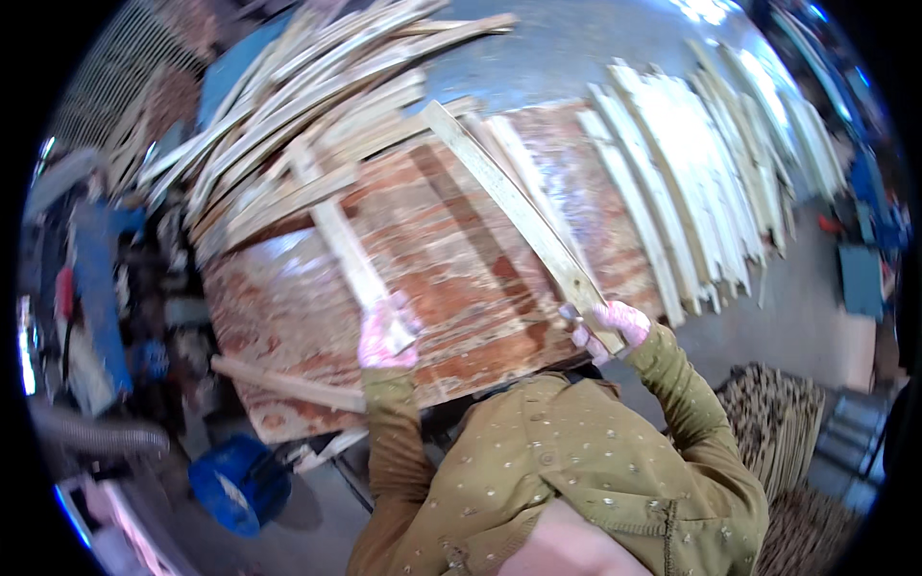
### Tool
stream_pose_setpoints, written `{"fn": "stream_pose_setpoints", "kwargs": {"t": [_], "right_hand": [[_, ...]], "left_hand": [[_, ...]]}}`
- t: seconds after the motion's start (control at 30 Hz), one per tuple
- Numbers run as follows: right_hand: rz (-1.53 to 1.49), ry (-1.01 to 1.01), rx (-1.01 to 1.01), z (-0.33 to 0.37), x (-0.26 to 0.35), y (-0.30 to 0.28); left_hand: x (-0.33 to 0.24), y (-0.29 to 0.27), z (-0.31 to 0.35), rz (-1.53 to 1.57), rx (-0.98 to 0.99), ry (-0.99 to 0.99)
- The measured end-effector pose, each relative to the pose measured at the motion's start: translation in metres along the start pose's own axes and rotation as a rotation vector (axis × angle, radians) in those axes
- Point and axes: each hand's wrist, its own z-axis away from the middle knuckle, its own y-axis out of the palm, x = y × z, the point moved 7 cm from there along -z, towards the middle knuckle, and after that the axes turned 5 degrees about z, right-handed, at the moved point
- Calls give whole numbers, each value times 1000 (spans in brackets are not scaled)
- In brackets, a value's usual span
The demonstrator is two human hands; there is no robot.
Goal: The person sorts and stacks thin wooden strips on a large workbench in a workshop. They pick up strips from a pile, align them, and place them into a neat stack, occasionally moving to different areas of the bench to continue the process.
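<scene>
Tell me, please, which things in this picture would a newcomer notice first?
Probably the brightly lit row of pale wooden strips at the upper right. Near the centre, the left hand holds one board and the right hand another board, above the streaked reddish-brown tabletop. At the lower left, a round blue object stands out.

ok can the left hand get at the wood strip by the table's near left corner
Probably yes: that wood strip lies close by, mostly uncovered, though the left hand would likely need to release the held strip first.
</scene>
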Motion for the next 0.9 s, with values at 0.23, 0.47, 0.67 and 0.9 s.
{"fn": "stream_pose_setpoints", "kwargs": {"t": [0.23, 0.47, 0.67, 0.9], "right_hand": [[-398, -253, -118, 18, 23, -78], [386, -145, -511, 30, 31, -144], [1052, -260, -506, 69, 79, -137], [1508, -972, -220, 95, 196, -56]], "left_hand": [[78, 34, -10, -19, -65, -52], [121, -28, 38, -1732, -337, -535], [103, 187, 76, -2110, 220, 1210], [106, 211, 22, -2788, 491, 883]]}}
